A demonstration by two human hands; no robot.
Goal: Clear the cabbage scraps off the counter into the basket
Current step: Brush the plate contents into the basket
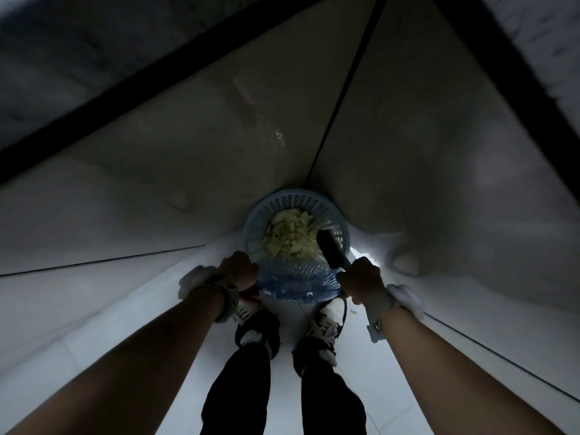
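A round blue perforated basket [292, 196] stands in a dim corner, holding a heap of pale yellow-green cabbage scraps [288, 237]. Tipped against its near rim is a blue ribbed plastic tray [298, 282]. My left hand [237, 271] grips the tray's left edge. My right hand [361, 277] is curled round the handle of a dark flat-bladed tool [328, 249]. The tool's blade reaches over the basket's right side, above the scraps. The counter itself is out of sight.
Two pale panels meet at a dark seam [339, 105] right behind the basket. My shoes [251, 321] stand on light floor tiles [94, 309] just below the tray. Dark beams [157, 86] run overhead at left and right.
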